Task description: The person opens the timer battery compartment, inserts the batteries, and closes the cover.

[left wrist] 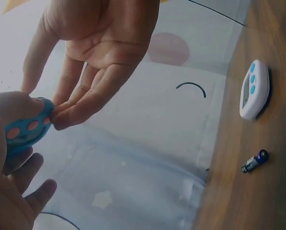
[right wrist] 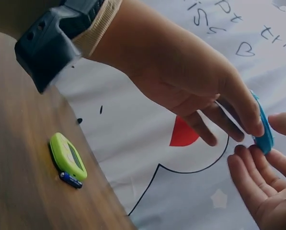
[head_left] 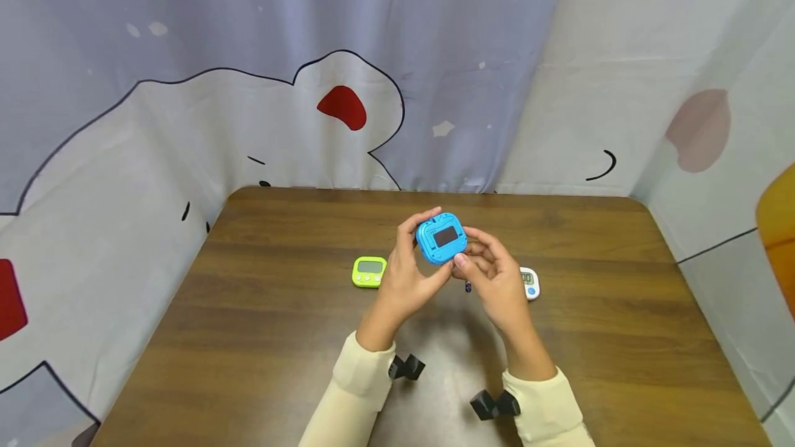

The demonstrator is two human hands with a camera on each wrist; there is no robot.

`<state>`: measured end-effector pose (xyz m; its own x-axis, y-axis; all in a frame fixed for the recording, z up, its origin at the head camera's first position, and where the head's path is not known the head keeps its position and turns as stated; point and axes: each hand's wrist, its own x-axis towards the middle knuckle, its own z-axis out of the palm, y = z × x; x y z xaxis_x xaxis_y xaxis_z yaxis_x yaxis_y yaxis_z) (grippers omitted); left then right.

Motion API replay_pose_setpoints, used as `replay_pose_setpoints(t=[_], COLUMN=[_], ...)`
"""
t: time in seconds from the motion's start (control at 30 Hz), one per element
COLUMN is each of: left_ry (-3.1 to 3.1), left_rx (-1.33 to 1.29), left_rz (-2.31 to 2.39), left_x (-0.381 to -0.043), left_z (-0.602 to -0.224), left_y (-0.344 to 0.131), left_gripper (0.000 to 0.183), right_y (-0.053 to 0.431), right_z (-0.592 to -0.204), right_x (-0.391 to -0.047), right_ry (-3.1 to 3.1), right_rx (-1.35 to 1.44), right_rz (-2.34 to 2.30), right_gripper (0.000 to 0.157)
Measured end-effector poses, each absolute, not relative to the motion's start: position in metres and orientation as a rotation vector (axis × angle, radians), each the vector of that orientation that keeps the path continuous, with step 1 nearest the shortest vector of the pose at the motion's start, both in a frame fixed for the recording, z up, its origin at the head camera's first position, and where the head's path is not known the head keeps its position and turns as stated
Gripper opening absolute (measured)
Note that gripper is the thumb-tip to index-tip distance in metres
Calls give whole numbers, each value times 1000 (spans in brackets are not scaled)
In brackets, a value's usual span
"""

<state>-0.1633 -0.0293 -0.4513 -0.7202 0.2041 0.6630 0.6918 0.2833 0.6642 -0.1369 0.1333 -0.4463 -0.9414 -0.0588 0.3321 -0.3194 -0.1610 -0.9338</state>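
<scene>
A blue digital timer (head_left: 442, 238) is held up above the table, its back with a dark rectangle turned toward the head camera. My left hand (head_left: 406, 278) grips it along the left and lower edges; in the left wrist view the thumb lies over the timer's (left wrist: 30, 127) button side. At the timer's right edge, my right hand (head_left: 499, 285) pinches it between thumb and index finger, as the right wrist view of the timer (right wrist: 263, 127) also shows. The other right fingers curl loosely below.
On the wooden table (head_left: 261, 336), a green timer (head_left: 369, 272) lies left of the hands, with a battery (right wrist: 71, 179) beside it. A white timer (head_left: 531, 283) lies to the right, near another battery (left wrist: 254, 161). A printed curtain (head_left: 447, 74) hangs behind the table.
</scene>
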Motion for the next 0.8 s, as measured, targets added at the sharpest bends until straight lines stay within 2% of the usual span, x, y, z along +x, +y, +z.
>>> replay_pose_setpoints(t=[0.3,0.57,0.8], left_ry=[-2148,-2239,-2352], left_rx=[-843,-801,-758], left_rz=[-1381,-1477,-1653], left_x=[-158,-156,-153], left_z=[-442,-444,-444], left_y=[-26,-27,-31], left_gripper=[84,56,50], right_y=[136,143,149], right_z=[-435,-436,-440], right_x=[-137,-142,-140], right_ry=[-1711,-1703,-1798], right_rx=[398,367,343], right_rz=[2267,2214,2119], right_gripper=[39,37,32])
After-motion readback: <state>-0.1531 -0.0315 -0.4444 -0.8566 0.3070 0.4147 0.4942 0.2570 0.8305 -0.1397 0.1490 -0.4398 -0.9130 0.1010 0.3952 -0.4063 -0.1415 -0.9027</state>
